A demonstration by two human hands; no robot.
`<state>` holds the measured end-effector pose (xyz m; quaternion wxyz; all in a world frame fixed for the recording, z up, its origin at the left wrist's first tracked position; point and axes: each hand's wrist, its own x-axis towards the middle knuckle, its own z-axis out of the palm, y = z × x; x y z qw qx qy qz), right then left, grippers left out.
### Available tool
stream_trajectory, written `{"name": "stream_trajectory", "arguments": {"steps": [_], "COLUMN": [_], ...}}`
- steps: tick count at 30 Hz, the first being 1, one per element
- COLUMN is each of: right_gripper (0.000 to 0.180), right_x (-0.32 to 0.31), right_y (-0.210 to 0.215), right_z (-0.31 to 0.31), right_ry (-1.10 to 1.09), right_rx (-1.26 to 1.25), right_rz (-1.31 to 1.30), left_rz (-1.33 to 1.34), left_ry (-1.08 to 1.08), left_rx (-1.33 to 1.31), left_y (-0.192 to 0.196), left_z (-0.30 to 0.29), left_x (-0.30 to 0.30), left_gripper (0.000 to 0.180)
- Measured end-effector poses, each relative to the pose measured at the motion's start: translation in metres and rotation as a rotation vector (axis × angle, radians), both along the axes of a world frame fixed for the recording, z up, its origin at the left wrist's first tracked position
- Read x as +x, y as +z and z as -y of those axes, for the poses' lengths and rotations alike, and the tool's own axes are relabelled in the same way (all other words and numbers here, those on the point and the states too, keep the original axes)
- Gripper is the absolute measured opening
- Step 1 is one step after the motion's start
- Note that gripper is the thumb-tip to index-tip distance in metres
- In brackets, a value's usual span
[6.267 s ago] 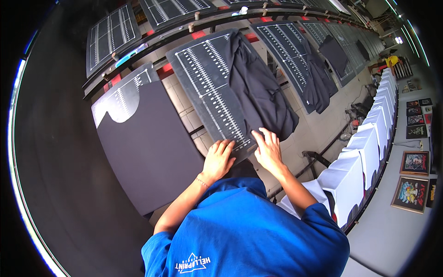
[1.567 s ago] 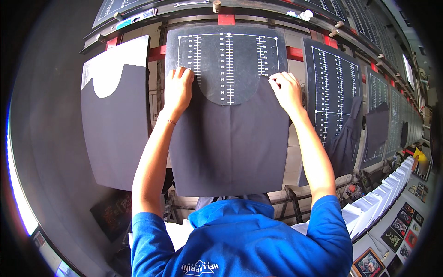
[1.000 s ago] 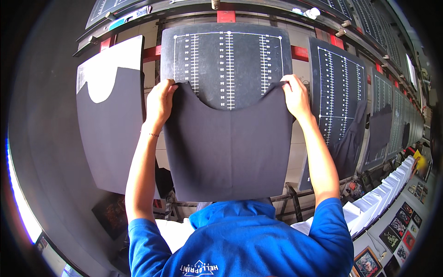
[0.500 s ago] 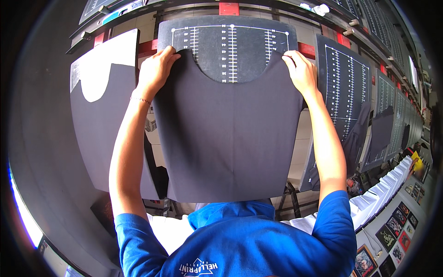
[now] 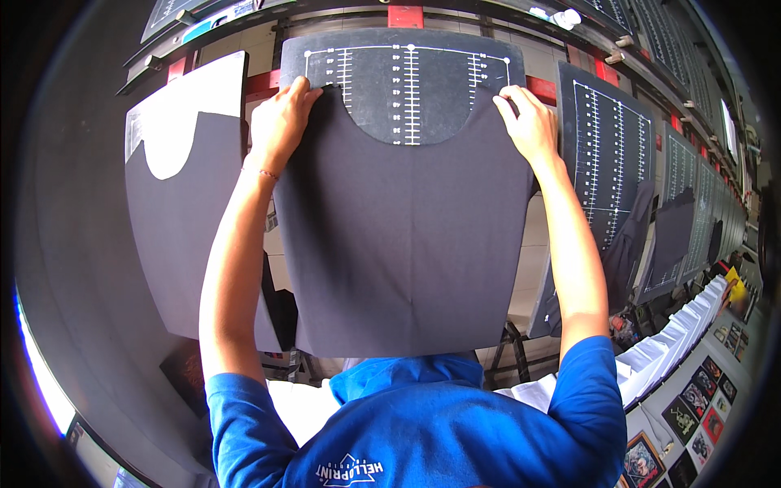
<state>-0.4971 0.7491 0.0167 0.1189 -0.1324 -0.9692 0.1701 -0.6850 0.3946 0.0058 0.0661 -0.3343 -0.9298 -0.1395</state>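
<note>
A dark grey fabric panel (image 5: 407,236) with a curved neckline, a cut T-shirt piece, lies over a black printing board (image 5: 443,89) marked with white scales. At its upper left corner my left hand (image 5: 282,118) is closed, pinching the cloth edge between thumb and fingers. My right hand (image 5: 529,122) pinches the opposite upper corner, its fingers curled. Between the two hands the neckline dips, leaving the board's upper part bare. The cloth reaches down to the board's near end, with a faint crease along its middle.
To the left, another board (image 5: 220,81) carries a similar dark panel (image 5: 175,220). On the right, more marked boards (image 5: 610,138) stand in a row, some with dark cloth. A dark rail (image 5: 342,15) runs behind them. White material (image 5: 667,358) lies along the right.
My left hand has shifted slightly right and its wrist has turned a little. The right hand stays almost in place at its corner, and the cloth has barely moved.
</note>
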Motion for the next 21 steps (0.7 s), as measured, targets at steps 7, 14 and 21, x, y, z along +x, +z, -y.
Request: {"name": "stream_trajectory", "arguments": {"steps": [7,14,21], "right_gripper": [0.053,0.057,0.041], "right_x": [0.108,0.42,0.441], "right_y": [-0.011,-0.09,-0.072], "right_z": [0.024,0.144,0.146], "right_ry": [-0.349,-0.692,-0.77], "right_rx": [-0.542,-1.757,-2.01], "right_rz": [-0.247,0.294,0.0], "left_rz": [0.53,1.484,1.378], "left_ry": [0.367,0.893,1.056], "left_rx": [0.724,0.954,1.265], "left_y": [-0.015,-0.045,-0.05], "left_z": [0.065,0.231,0.23], "left_x": [0.093,0.343,0.357], "left_gripper": [0.057,0.06,0.068]}}
